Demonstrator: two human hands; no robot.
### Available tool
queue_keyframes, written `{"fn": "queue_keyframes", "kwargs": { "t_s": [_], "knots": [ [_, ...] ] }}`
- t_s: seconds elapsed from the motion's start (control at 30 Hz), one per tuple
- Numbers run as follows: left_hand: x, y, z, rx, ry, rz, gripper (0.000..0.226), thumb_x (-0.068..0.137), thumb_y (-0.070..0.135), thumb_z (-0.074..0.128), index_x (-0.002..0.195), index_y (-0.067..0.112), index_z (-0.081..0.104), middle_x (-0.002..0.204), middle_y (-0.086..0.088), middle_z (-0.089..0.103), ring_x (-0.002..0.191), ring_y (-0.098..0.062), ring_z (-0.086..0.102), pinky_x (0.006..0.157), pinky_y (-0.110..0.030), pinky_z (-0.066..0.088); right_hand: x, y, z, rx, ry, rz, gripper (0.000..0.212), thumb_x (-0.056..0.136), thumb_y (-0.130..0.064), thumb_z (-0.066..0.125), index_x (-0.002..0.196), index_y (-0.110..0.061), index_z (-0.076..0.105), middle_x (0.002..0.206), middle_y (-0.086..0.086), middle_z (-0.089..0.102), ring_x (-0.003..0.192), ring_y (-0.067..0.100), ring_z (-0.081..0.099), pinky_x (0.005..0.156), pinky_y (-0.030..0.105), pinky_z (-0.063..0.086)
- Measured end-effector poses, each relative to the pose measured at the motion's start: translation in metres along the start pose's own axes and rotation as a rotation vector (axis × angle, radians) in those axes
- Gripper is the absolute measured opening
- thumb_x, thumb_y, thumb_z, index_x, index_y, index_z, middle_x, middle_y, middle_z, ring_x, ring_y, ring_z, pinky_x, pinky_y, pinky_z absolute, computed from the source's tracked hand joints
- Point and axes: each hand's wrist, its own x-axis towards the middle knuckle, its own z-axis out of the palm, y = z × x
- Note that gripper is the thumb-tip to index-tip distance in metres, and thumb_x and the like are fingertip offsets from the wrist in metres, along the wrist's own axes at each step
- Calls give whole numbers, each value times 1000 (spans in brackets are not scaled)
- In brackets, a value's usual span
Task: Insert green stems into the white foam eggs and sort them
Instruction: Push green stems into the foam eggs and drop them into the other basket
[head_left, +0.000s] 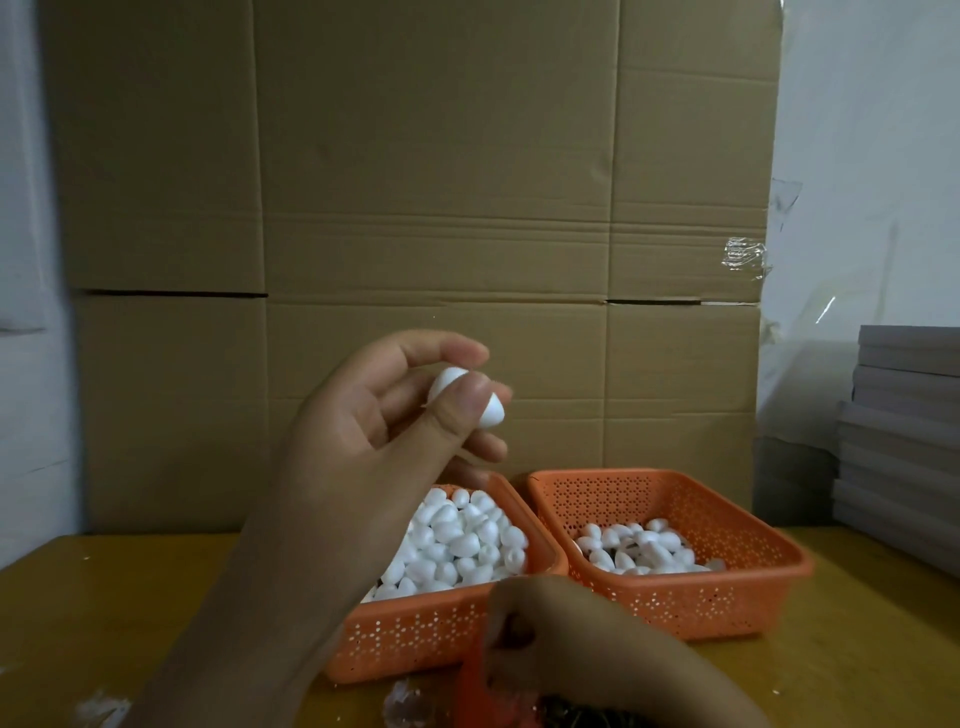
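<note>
A packing workroom — flattened cardboard carton (415, 208), stacked grey boards (904, 441).

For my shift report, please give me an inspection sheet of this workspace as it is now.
Surface: yellow-brown table, a few white crumbs on it.
Job's things: left orange basket heaped with white foam eggs; right orange basket holds fewer eggs. No green stems clearly seen.
Clutter: crumpled clear plastic at the near edge.
Hands: left hand raised, fingers pinch one foam egg; right hand low, reaching into a dark blurred pile, grip unclear.
Cables: nothing seen.
Surroundings: cardboard sheets behind; grey stacked boards at right.
</note>
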Motion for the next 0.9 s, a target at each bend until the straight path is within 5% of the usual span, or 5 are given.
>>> {"fn": "queue_keyframes", "kwargs": {
  "t_s": [0.27, 0.47, 0.63, 0.9],
  "knots": [
    [1, -8, -5, -208, 18, -96, 15, 65, 14, 69, 78, 17, 66, 99, -6, 75, 90, -22, 74, 63, -20, 56, -24, -30, -41, 484, 396, -108, 2, 90, -1, 61, 88, -1, 62, 69, 8, 71, 59, 15, 67, 58, 23, 53],
    [1, -8, -2, -2, -58, -75, 32, 79, 29, 55, 107, 25, 72, 100, 2, 75, 87, -14, 74, 67, -16, 55, -37, -53, -52, 650, 595, -209, 20, 74, -30, 66, 88, -17, 74, 54, 1, 57, 47, 11, 51, 48, 19, 45],
    [-1, -10, 4, 85, -79, -79, 27, 83, 37, 52, 95, 26, 74, 88, -1, 73, 64, -15, 70, 57, -18, 53, -44, -63, -58, 710, 649, -272, 26, 71, -30, 67, 94, -20, 70, 52, -1, 49, 44, 8, 46, 45, 17, 42],
    [2, -14, 0, -131, -58, -136, 32, 79, 21, 57, 106, 24, 75, 107, 1, 74, 99, -14, 71, 74, -19, 56, -51, -75, -57, 746, 599, -387, 12, 73, -23, 67, 79, -12, 68, 56, 2, 59, 48, 11, 56, 47, 20, 45]
  ]
}}
